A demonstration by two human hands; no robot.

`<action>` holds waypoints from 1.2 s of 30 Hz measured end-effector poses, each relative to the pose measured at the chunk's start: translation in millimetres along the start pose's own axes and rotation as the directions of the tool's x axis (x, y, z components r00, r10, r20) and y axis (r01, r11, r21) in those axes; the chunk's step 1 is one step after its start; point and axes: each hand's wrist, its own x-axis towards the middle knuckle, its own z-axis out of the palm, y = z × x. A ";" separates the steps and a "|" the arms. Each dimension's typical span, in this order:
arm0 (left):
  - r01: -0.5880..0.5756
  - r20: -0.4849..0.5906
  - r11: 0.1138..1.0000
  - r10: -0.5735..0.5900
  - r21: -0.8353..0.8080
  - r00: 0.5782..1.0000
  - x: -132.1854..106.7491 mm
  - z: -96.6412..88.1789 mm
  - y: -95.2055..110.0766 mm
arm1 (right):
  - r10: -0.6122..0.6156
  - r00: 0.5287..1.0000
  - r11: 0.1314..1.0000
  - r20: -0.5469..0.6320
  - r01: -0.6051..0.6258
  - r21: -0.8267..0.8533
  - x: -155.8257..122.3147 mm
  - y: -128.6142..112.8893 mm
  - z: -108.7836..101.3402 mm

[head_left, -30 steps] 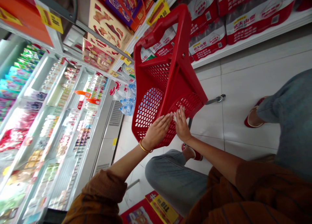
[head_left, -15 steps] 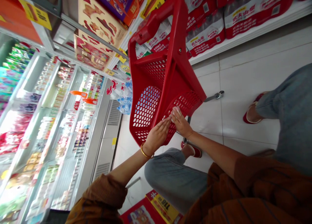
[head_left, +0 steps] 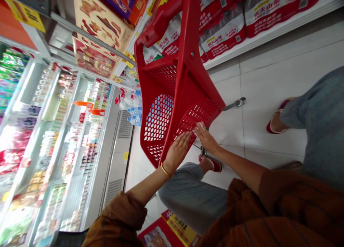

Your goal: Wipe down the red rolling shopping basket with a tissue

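Seemingly steadying: our left hand [head_left: 177, 152] spread flat against mesh of red plastic shopping basket [head_left: 185, 86], right hand [head_left: 206, 137] open beside it, neither gripping. Basket tilted above tile floor [head_left: 236, 132], between refrigerated case [head_left: 61, 132] and packs of bottled water [head_left: 223, 35].

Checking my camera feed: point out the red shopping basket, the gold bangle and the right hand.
Red shopping basket [head_left: 185, 77]: head view, on its solid central rib.
Gold bangle [head_left: 166, 170]: head view, on the band.
Right hand [head_left: 206, 139]: head view, on its back.
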 end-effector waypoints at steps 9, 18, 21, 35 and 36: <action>-0.071 0.006 0.997 0.071 0.021 0.997 0.3 10.6 4.2 | 0.317 0.945 0.948 -0.084 -0.314 0.053 -5.2 -25.9 17.9; -0.053 -0.017 0.998 0.053 -0.014 0.998 -12.0 -4.2 -15.2 | 0.375 0.923 0.918 -0.086 -0.357 0.175 32.3 -81.4 9.9; -0.047 -0.028 0.999 0.046 -0.016 0.999 -19.0 -9.8 -20.5 | 0.331 0.940 0.931 -0.088 -0.310 0.194 41.8 -94.5 8.0; 0.056 -0.183 0.998 -0.060 -0.027 0.981 -50.9 -17.2 -39.6 | 0.061 0.993 0.989 -0.097 -0.047 0.138 72.2 -107.1 12.1; 0.058 -0.178 0.998 -0.064 -0.038 0.982 -50.7 -15.6 -38.9 | 0.033 0.997 0.991 -0.071 -0.024 0.130 70.3 -100.7 13.9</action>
